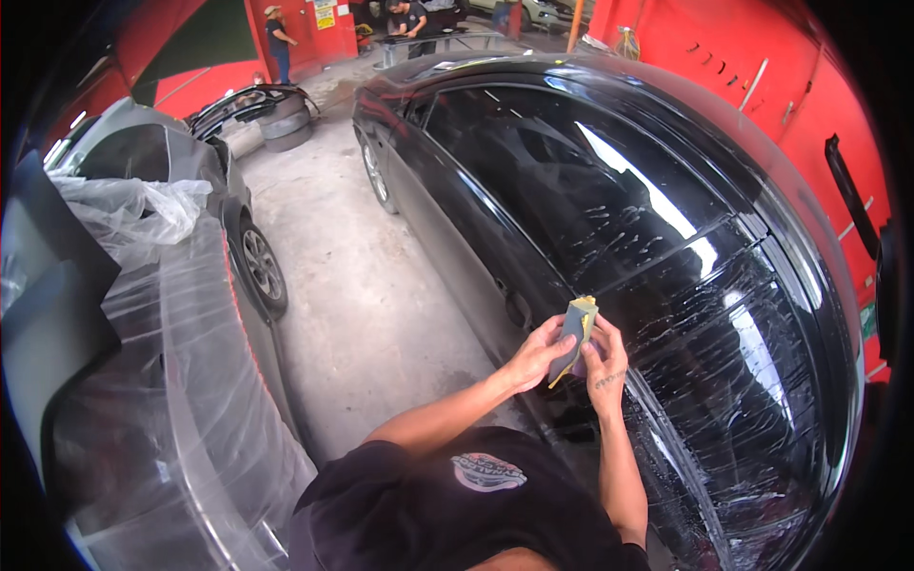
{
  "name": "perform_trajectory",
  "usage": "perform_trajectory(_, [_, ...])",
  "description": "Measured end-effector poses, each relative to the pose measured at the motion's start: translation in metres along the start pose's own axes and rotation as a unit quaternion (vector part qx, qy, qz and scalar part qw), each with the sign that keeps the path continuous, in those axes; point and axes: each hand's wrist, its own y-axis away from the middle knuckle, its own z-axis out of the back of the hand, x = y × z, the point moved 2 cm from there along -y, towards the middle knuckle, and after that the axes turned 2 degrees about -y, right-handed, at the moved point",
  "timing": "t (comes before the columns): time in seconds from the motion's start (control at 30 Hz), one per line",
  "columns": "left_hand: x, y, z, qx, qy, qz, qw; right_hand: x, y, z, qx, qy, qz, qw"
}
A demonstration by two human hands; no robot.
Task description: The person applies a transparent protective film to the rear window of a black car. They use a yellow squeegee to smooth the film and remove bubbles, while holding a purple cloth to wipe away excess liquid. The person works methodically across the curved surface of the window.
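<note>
A sanding block [573, 333], grey on its broad face and yellow-green along its edge and end, is held up between both hands. My left hand [541, 360] pinches it from the left, thumb lying on the grey face. From the right, my right hand [607, 366] closes on it with the thumb against its lower part; some of those fingers are hidden behind the block. Both hands are beside the black car [457, 214], close to its side windows. Its dark glass [685, 381] is wet, with drops and streaky runs.
To the left stands a grey car [143, 143] partly draped in clear plastic sheeting [195, 333]. A pale concrete floor [352, 295] runs between the cars. Farther off are stacked tyres [286, 124], two people and a work table [452, 43]. A red wall [762, 67] stands at right.
</note>
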Motion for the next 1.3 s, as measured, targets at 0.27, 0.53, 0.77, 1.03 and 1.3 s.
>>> perform_trajectory(0.27, [-0.027,-0.002,0.053,-0.07,0.04,0.037,0.996,-0.002,-0.025,-0.043,0.108,0.013,-0.107,0.988])
perform_trajectory(0.53, [-0.048,-0.008,0.084,-0.077,0.073,0.099,0.989,-0.014,-0.048,-0.082,0.052,-0.027,-0.11,0.992])
perform_trajectory(0.77, [-0.073,-0.012,0.05,-0.015,-0.138,0.089,0.986,-0.056,-0.05,-0.073,-0.044,-0.298,-0.148,0.942])
perform_trajectory(1.03, [-0.148,0.004,-0.029,0.194,-0.441,-0.06,0.874,-0.062,-0.021,0.011,-0.138,-0.539,-0.157,0.816])
perform_trajectory(1.3, [-0.183,0.066,-0.159,0.689,-0.163,-0.112,0.697,-0.053,0.015,0.091,-0.21,-0.519,-0.117,0.82])
